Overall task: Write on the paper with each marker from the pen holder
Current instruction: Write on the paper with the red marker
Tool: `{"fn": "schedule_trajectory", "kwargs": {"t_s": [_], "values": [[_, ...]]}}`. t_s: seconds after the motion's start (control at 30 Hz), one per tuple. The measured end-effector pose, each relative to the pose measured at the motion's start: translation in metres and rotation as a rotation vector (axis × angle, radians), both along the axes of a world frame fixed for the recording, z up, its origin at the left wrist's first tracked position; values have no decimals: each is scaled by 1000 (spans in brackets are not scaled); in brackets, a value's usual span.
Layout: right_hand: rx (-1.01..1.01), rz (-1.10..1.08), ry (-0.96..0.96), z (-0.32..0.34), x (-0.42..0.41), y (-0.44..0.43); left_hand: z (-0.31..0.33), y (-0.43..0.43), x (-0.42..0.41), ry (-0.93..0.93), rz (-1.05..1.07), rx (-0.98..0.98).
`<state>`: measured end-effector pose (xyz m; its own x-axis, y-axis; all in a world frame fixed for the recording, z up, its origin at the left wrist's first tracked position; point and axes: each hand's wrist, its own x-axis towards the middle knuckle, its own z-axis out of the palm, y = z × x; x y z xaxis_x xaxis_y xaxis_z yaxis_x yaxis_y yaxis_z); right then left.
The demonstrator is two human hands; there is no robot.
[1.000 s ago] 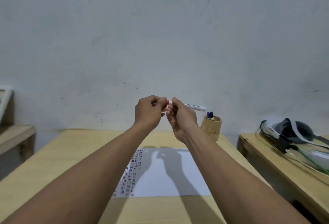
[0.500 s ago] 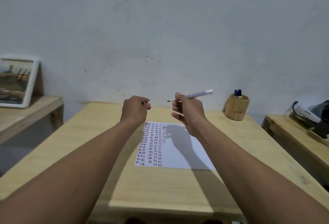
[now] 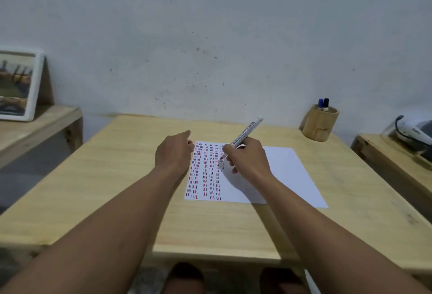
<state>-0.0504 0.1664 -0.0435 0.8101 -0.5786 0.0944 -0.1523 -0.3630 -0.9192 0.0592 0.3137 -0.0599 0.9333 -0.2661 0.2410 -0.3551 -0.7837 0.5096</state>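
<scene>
A white paper (image 3: 280, 172) lies on the wooden table (image 3: 117, 188), its left part filled with columns of short red, blue and dark dashes. My right hand (image 3: 247, 160) holds an uncapped white marker (image 3: 245, 133), and its red tip touches the paper at the top of the fourth column. My left hand (image 3: 174, 153) is curled at the paper's upper left edge. The red cap it took off is hidden inside its fingers. A round wooden pen holder (image 3: 319, 125) at the back right holds a blue-capped marker (image 3: 320, 102) and a black-capped marker (image 3: 325, 103).
A framed picture (image 3: 16, 85) leans on a low wooden shelf at the left. A white and dark headset (image 3: 413, 131) lies on a second wooden table at the right. A grey wall rises right behind the table.
My hands pulled the red cap off the marker, then both dropped to the paper. My right hand turned the marker tip down onto the sheet. The view tilted downward.
</scene>
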Motion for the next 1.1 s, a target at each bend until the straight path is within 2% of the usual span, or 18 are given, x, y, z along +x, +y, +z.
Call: {"fn": "schedule_trajectory", "kwargs": {"t_s": [0.17, 0.33, 0.4, 0.9, 1.1], "values": [[-65, -76, 23, -14, -8, 3, -3, 8, -15, 7, 5, 23], [-133, -55, 51, -14, -10, 5, -15, 22, -20, 33, -55, 292], [-153, -59, 59, -14, -11, 6, -19, 25, -19, 35, -76, 341], [-168, -19, 75, -19, -9, 4, -25, 27, -18, -17, -88, 352], [-160, -30, 73, -18, -9, 3, -23, 32, -14, 59, -132, 377]]}}
